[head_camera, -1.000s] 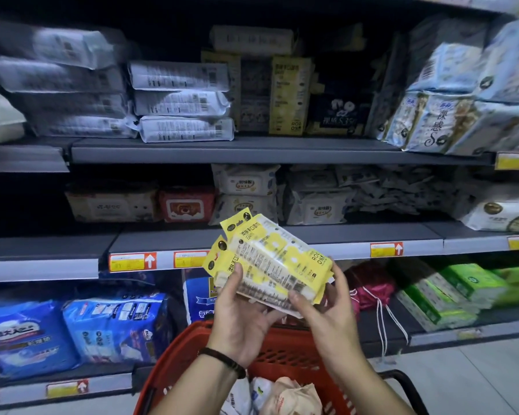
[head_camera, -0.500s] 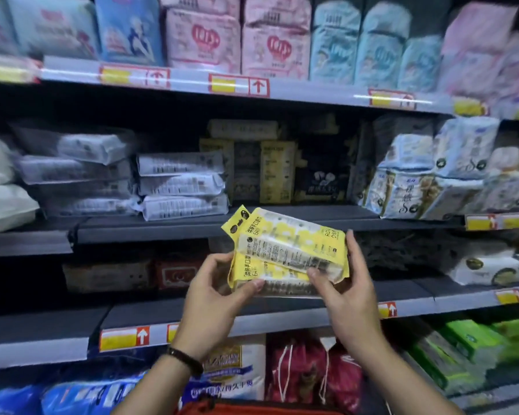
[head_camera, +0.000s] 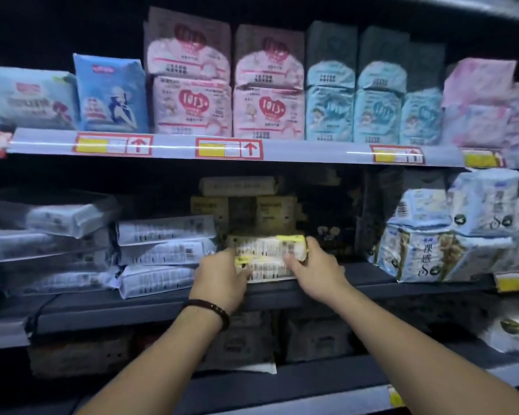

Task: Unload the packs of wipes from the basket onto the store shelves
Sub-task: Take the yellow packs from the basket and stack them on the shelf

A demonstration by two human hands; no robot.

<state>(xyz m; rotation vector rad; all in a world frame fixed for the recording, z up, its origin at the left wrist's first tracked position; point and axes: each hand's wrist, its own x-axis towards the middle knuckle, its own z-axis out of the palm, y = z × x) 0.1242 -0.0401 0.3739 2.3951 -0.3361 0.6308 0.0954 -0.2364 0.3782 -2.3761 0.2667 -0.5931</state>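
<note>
Two stacked yellow-and-white packs of wipes [head_camera: 264, 256] rest on the dark middle shelf [head_camera: 357, 272], in front of more yellow packs [head_camera: 246, 211] standing at the back. My left hand [head_camera: 222, 277] grips the stack's left end and my right hand [head_camera: 315, 265] grips its right end. Both arms reach forward into the shelf. The basket is out of view.
White flat packs [head_camera: 162, 253] are piled just left of the yellow stack, and blue-white packs [head_camera: 450, 235] stand to the right. Pink and blue packs [head_camera: 267, 94] fill the shelf above. A dark gap lies between the yellow stack and the blue-white packs.
The yellow packs went from above the red basket up and forward onto the middle shelf, still in both hands. The view rose, and the basket dropped out of sight.
</note>
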